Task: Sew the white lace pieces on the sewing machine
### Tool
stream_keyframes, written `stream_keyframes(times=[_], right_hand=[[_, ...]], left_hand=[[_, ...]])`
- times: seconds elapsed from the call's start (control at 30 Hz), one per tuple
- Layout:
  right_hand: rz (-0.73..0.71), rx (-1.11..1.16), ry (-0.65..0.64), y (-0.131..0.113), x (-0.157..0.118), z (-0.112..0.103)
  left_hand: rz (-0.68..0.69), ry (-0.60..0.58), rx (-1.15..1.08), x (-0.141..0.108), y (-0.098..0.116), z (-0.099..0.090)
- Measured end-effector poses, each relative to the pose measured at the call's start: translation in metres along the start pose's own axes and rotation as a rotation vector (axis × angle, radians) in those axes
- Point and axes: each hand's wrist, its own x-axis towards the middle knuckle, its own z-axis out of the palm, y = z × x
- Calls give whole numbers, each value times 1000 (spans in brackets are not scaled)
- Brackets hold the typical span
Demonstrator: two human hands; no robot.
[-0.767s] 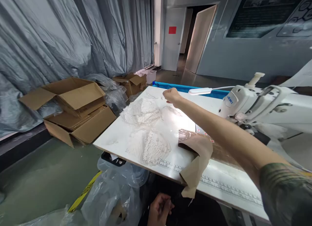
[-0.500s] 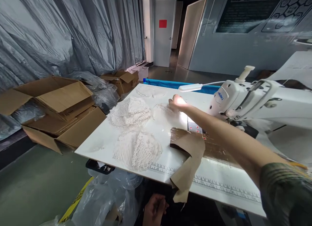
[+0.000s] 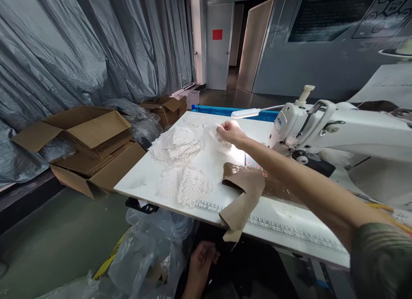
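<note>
Silvery, crinkled curtain (image 3: 128,45) hangs in deep folds across the upper left of the frame, beside a grey wall (image 3: 322,67) at upper right. Below them, a smooth white table (image 3: 135,183) spans the centre, with ruler markings (image 3: 273,230) along its near edge. A glossy white sewing machine (image 3: 363,127) fills the right side. At left, an open cardboard box (image 3: 99,138) sits on another box (image 3: 117,168), flaps splayed; I cannot make out their contents. Lower left, a wrinkled clear plastic bag (image 3: 144,247) shows a tan scrap (image 3: 157,274) inside. A bent strip of matte brown material (image 3: 247,183) droops over the table's near edge. Left of centre lie two white, net-textured mounds, a far heap (image 3: 177,144) and a near, fan-shaped one (image 3: 186,185). Right of the far heap, a sheer white piece (image 3: 210,140) hangs beneath and left of the right hand (image 3: 231,132), whose fingertips pinch it. At bottom centre, below the table edge, the left hand (image 3: 203,254) has loosely curled fingers; whether it holds anything cannot be told.
</note>
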Motion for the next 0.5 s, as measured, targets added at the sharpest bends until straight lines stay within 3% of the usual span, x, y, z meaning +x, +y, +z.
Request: stream_keyframes(times=[0.17, 0.27, 0.37, 0.5], right_hand=[[-204, 485, -126, -56, -69, -23], [-189, 599, -249, -75, -123, -39], [-94, 672, -394, -69, -179, -41], [-24, 700, -565, -29, -250, -16]], left_hand=[[-18, -29, -73, -14, 6, -5], [-9, -38, -228, -23, 7, -10], [59, -76, -369, -27, 17, -15], [209, -137, -397, -32, 48, -18]])
